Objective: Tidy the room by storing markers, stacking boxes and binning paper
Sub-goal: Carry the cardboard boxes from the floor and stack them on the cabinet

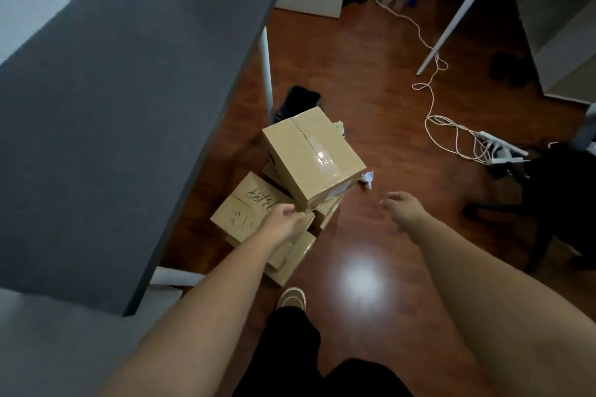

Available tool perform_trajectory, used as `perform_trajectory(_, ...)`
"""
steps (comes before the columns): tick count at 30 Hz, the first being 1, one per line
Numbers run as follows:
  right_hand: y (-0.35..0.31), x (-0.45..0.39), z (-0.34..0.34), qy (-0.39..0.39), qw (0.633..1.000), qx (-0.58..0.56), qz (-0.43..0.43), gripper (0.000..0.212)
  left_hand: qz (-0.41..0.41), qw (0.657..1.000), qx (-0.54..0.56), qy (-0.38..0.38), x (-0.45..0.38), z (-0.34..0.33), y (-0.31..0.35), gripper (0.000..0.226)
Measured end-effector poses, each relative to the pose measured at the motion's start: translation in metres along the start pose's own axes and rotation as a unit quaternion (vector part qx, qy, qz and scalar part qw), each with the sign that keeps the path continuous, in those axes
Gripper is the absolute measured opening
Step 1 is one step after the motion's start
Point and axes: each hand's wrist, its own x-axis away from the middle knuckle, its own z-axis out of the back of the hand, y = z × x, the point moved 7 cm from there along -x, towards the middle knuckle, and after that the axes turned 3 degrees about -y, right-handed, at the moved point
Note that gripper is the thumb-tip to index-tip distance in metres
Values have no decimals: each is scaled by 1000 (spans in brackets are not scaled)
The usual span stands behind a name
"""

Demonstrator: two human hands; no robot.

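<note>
Several brown cardboard boxes stand stacked on the wooden floor beside the dark table. The top taped box (312, 156) sits skewed on the pile. A lower box with handwriting (248, 208) lies to its left. My left hand (283, 219) reaches over the handwritten box and touches the near bottom corner of the top box, fingers loosely curled. My right hand (403, 206) hovers open above the floor to the right of the stack, holding nothing. A crumpled piece of paper (367, 178) lies on the floor just right of the boxes.
A dark grey table (122, 106) fills the left, its white leg (266, 74) behind the boxes. A black bin (298, 103) stands behind the stack. A white cable (432, 100) and power strip (496, 143) trail at right near a black chair (554, 190).
</note>
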Motion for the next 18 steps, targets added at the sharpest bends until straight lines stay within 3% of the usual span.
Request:
perform_trajectory(12,-22,-168,-18,-57,996,50,-37,53,129,991,-43,-1,-132,-29,-9,58)
perform_trajectory(15,-21,-207,-31,-120,992,30,-33,65,170,985,1,24,-158,-48,-18,66)
perform_trajectory(18,-18,-246,-48,-167,985,28,-17,73,207,967,114,92,-185,-70,-25,88)
